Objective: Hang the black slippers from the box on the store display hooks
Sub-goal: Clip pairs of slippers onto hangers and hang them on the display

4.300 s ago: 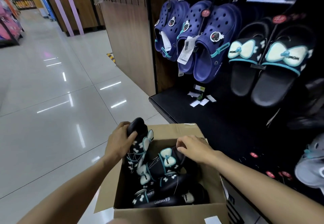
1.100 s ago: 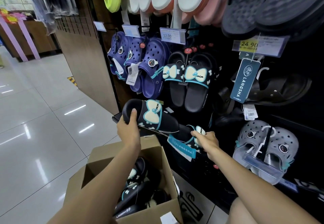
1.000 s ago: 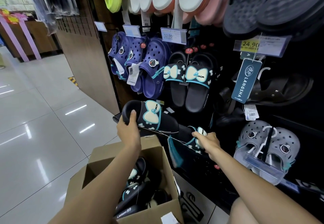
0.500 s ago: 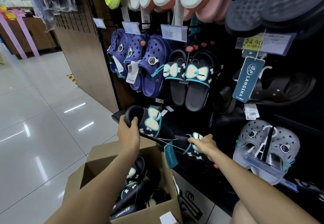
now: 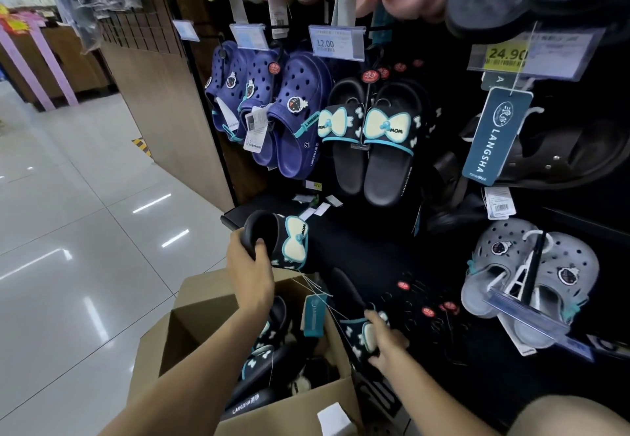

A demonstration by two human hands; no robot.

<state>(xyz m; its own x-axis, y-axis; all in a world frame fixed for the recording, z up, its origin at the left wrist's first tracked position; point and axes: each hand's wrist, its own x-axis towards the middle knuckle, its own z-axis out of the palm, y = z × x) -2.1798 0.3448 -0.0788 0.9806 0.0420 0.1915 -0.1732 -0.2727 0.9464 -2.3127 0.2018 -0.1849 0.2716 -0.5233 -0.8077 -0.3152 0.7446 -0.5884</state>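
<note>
2 black foam slippers with pale bows: left hand [image 5: 250, 273] grips 1 [image 5: 278, 241], right hand [image 5: 387, 340] grips another [image 5: 354, 319], above open cardboard box [image 5: 191, 302]; matching pair [image 5: 371, 142] hangs on display.

Navy clogs [image 5: 272, 108] hang above the left hand; grey clogs [image 5: 531, 285] right of the right hand; "12.00" price tag [image 5: 335, 43] overhead; glossy tile floor [image 5: 68, 231] far left.

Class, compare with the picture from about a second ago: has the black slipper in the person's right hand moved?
Yes. The black bow-trimmed slipper in the right hand has dropped, from level with the brown cardboard box's top flap to beside its right wall.
</note>
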